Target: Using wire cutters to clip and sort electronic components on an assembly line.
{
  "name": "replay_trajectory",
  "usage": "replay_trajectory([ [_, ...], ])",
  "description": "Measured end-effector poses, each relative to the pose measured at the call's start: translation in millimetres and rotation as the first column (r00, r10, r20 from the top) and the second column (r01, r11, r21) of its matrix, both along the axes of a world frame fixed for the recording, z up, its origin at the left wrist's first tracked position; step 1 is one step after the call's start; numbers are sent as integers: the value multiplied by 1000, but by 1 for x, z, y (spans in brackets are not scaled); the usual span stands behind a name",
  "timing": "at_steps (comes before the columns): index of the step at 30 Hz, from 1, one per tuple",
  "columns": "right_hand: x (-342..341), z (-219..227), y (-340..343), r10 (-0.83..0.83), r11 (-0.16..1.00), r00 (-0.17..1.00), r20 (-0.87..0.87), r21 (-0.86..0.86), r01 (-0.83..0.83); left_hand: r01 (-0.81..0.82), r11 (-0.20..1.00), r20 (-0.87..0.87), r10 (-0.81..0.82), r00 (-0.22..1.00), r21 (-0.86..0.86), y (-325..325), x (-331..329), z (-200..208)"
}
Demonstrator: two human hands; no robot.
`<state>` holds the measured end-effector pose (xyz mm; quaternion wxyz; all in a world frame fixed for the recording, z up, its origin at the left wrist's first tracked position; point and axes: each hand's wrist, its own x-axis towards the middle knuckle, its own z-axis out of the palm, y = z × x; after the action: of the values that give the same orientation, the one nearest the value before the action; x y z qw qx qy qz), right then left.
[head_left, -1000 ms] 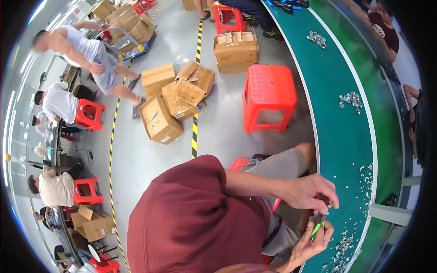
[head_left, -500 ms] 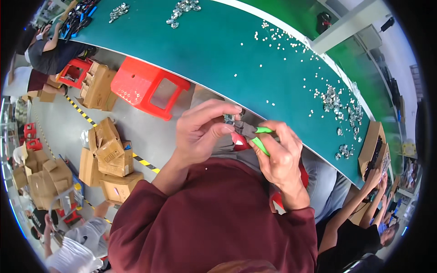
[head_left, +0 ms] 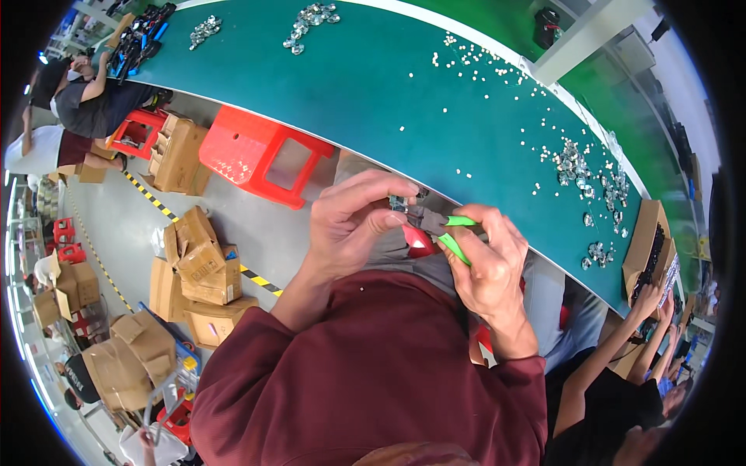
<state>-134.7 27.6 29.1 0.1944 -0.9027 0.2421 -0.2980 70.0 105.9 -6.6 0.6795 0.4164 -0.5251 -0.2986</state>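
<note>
Small part (head_left: 399,203) is probably needing steadiness: left hand (head_left: 344,225) is pinching it by the table's (head_left: 373,101) near edge, right hand (head_left: 491,260) clasping pliers (head_left: 427,220).

Green, white-edged tabletop (head_left: 365,93); red stool (head_left: 239,153) at its near side; grey floor (head_left: 260,225) marked with black-and-yellow tape (head_left: 153,199).

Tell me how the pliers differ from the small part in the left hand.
Size: the pliers are larger than what shows of the small part.
Colour: the pliers have bright green handles and a dark head; the small part looks shiny and greyish.
Hold: the pliers are in the right hand; the small part is pinched by the left hand.
Both are near the table.
</note>
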Motion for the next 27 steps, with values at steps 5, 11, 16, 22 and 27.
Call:
replay_trajectory([
  [5,1,2,1,-39,996,999,-7,-85,39,-17,999,-30,18,999,33,0,-6,7],
  [11,1,6,-1,-27,993,1000,-14,-120,25,-39,998,13,40,999,-41,-3,-4,8],
  [16,5,1,0,-32,993,999,30,-111,35,-65,997,24,66,998,-36,-3,-1,6],
  [22,5,5,-2,-9,999,1000,15,-54,10,-47,999,27,48,998,-23,-3,4,9],
  [27,7,3,-2,-34,996,999,6,-84,34,-38,999,42,38,998,4,-3,8,6],
])
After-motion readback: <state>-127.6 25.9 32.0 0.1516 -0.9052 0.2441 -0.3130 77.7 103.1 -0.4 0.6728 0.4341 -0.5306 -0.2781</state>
